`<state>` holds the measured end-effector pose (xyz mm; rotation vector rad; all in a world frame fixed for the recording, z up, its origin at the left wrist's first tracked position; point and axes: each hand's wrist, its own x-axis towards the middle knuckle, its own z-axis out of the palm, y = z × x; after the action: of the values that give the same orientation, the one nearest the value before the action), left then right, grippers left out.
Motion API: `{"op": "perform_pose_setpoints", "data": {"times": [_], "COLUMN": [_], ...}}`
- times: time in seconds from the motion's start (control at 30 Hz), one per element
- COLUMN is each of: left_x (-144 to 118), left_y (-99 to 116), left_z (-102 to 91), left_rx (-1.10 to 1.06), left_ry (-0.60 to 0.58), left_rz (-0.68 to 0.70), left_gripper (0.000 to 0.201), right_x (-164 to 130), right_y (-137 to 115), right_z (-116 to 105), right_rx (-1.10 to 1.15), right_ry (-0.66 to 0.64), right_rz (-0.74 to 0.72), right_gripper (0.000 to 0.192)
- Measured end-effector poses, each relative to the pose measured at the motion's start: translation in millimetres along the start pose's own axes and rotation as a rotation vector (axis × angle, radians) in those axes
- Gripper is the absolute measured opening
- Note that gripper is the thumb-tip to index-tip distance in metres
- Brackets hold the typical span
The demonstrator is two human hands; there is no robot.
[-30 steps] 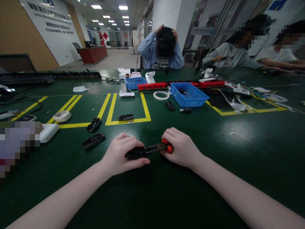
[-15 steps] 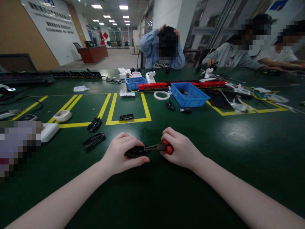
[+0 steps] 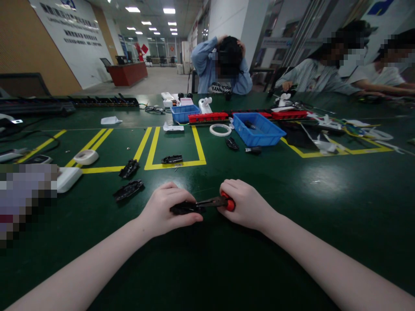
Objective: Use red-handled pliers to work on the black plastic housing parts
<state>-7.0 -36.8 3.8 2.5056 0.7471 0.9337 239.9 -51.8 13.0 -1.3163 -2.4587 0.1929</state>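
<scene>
**Two hands on a small black part, tool pressed in from the right**

Head view: the left hand (image 3: pixel 164 211) is closed over a small black plastic part (image 3: pixel 181 208), pinning it flat to the green tabletop (image 3: pixel 324 203) just in front of the person. The right hand (image 3: pixel 246 204) is wrapped tight around the red-handled tool (image 3: pixel 228 203), whose dark shaft lies nearly level and meets the part at its right end. The tip itself is hidden under the left fingers, so how it sits in the part cannot be told.

The likeliest trouble, as I judge it, is a slip. The shaft points straight toward the left thumb and fingers, and a sideways push that jumps off the part could jab them. The part is held by downward pressure alone on a smooth surface, so it could also skid left or twist.

Around them: two more black parts (image 3: pixel 129 190) lie to the left, one more (image 3: pixel 171 159) inside the yellow-taped box, and a blue bin (image 3: pixel 257 128) sits well beyond the hands. A white device (image 3: pixel 66 179) rests at the left edge. Nothing lies between the hands and these things. Other people sit at the far side, well apart.
</scene>
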Motion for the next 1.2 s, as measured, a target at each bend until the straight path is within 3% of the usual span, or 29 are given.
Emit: {"op": "perform_pose_setpoints", "data": {"times": [0.47,1.2], "left_x": [-0.9,0.3], "left_y": [1.0,2.1], "left_z": [2.9,3.1], "left_rx": [0.115,0.031], "left_ry": [-0.009,-0.075], "left_rz": [0.072,0.022], "left_gripper": [0.036,0.028], "right_x": [2.4,2.3], "right_y": [2.4,1.0], "right_z": [-0.7,-2.3], "right_rx": [-0.009,-0.030], "right_ry": [-0.046,-0.077], "right_rz": [-0.028,-0.040], "right_gripper": [0.019,0.017]}}
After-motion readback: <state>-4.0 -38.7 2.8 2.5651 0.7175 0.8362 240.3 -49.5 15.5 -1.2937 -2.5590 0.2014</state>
